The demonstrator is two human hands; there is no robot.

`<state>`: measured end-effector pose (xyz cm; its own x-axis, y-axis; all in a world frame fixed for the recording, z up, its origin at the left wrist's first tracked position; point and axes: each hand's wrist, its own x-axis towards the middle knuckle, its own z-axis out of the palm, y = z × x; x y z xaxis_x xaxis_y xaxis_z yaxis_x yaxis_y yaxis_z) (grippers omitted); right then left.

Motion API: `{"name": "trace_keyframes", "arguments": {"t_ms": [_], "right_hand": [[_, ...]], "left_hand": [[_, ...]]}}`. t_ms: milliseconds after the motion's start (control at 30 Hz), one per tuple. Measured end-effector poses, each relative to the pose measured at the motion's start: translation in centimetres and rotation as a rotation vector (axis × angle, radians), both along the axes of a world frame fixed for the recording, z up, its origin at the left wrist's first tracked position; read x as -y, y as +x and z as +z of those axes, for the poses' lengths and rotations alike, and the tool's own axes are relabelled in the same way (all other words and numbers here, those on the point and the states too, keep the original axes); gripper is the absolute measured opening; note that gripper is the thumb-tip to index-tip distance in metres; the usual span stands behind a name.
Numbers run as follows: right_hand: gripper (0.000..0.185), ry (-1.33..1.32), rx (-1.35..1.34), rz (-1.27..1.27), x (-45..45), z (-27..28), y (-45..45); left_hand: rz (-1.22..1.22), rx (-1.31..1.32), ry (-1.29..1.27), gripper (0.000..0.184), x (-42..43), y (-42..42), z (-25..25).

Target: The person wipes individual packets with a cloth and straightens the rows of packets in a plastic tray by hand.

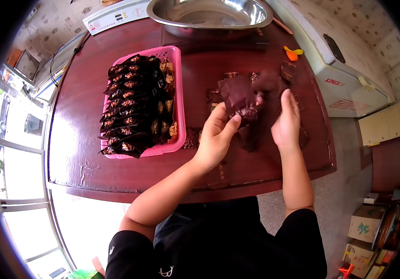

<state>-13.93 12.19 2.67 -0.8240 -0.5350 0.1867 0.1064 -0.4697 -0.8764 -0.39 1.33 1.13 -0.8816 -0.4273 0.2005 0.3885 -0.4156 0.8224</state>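
My left hand [216,139] pinches a dark brown sealed packet [238,95] between thumb and fingers above the table. The packet has a patterned lower end. To its right, my right hand [287,123] is raised edge-on with its visible fingers stretched out. A dark blur lies between the two hands, and I cannot make out what it is. More dark packets [215,96] lie on the table beneath and around my hands, partly hidden. Left of my hands stands a pink plastic basket [179,93] with dark packets [127,102] filed upright in a row.
A large steel basin [209,23] stands at the back of the dark red table [93,172]. Beside it are a white appliance with a label [116,17] and small orange and yellow items [292,55]. A white freezer [335,79] adjoins the right edge. Cardboard boxes [365,223] sit lower right.
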Motion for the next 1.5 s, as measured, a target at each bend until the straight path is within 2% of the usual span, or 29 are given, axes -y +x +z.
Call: {"name": "trace_keyframes", "arguments": {"t_ms": [33, 100, 167, 300, 400, 500, 633, 700, 733, 767, 867, 1000, 1033, 1100, 1133, 1167, 1233, 1267, 1300, 1367, 1400, 1433, 1500], "right_hand": [[0.035, -0.084, 0.036, 0.134, 0.1, -0.2, 0.4], [0.031, 0.044, 0.150, 0.083, 1.0, -1.2, 1.2], [0.032, 0.205, -0.251, 0.240, 0.4, -1.0, 2.1], [0.018, 0.288, -0.404, 0.032, 1.2, -1.5, 2.2], [0.022, 0.407, -0.548, -0.037, 1.0, -2.0, 1.5], [0.023, 0.403, -0.486, -0.056, 0.9, -1.9, 1.1], [0.024, 0.401, -0.547, -0.065, 0.6, -1.6, 0.9], [0.028, 0.230, -0.296, -0.019, 0.9, -1.5, 1.3], [0.029, 0.234, -0.210, 0.039, 0.6, -1.7, 1.1], [0.029, 0.228, -0.211, 0.034, 0.7, -1.6, 1.1], [0.025, 0.060, 0.006, -0.022, 0.8, -2.0, 0.7], [0.022, -0.043, 0.117, -0.037, 0.5, -0.4, 0.1], [0.025, -0.103, 0.136, -0.109, 0.5, -1.2, -0.7], [0.032, -0.144, -0.101, -0.152, -0.4, -1.0, -1.3], [0.039, -0.079, -0.204, -0.214, -0.4, -0.8, -1.0], [0.039, -0.081, -0.201, -0.207, -0.4, -0.4, -0.6], [0.040, 0.130, -0.707, -0.139, -0.2, 0.6, 0.6], [0.037, 0.320, -1.015, -0.124, -0.1, 0.1, 0.3], [0.034, 0.418, -1.085, -0.119, 0.5, -0.4, 1.1], [0.033, 0.473, -1.009, -0.049, 1.2, -2.1, 1.4], [0.032, 0.454, -0.940, -0.012, 1.2, -1.8, 1.2], [0.029, 0.425, -0.881, -0.041, 1.0, -1.2, 1.1], [0.025, 0.513, -0.873, -0.238, 0.5, -0.3, 0.1]], "left_hand": [[0.032, -0.033, -0.017, 0.031, 0.2, -0.3, -0.6], [0.061, -0.021, -0.060, 0.031, 0.2, -0.4, -1.3], [0.141, 0.099, -0.098, 0.029, 0.2, -0.4, -1.5], [0.212, 0.089, -0.189, 0.028, 0.5, -0.8, -2.0], [0.263, 0.090, -0.186, 0.028, 0.5, -0.9, -2.3], [0.236, 0.091, -0.159, 0.031, -0.1, -1.0, -2.5], [0.212, 0.121, -0.272, 0.034, 0.4, -0.8, -2.1], [0.139, 0.145, -0.300, 0.036, 0.5, -0.6, -1.8], [0.134, 0.167, -0.320, 0.038, 0.4, -0.6, -2.2], [0.128, 0.191, -0.340, 0.039, 0.4, -0.7, -2.4], [0.162, 0.152, -0.380, 0.044, 0.2, -0.8, -2.2], [0.145, 0.160, -0.402, 0.045, 0.0, -0.5, -2.2], [0.146, 0.162, -0.403, 0.045, -0.1, -0.4, -2.1], [0.134, 0.164, -0.356, 0.040, -0.2, -0.3, -1.9], [0.138, 0.167, -0.356, 0.040, -0.2, -0.4, -2.1], [0.155, 0.184, -0.291, 0.038, -0.1, -0.6, -2.4], [0.179, 0.213, -0.226, 0.035, 0.3, -0.7, -2.6], [0.189, 0.177, -0.211, 0.033, 0.5, -0.8, -2.6], [0.198, 0.139, -0.198, 0.031, 0.5, -0.8, -2.6], [0.217, 0.109, -0.253, 0.025, 0.5, -0.8, -2.4], [0.199, 0.128, -0.168, 0.024, 0.5, -0.8, -2.2], [0.181, 0.146, -0.082, 0.022, 0.5, -0.8, -1.8], [0.189, 0.192, -0.097, 0.016, 0.5, -0.3, -0.4]]}}
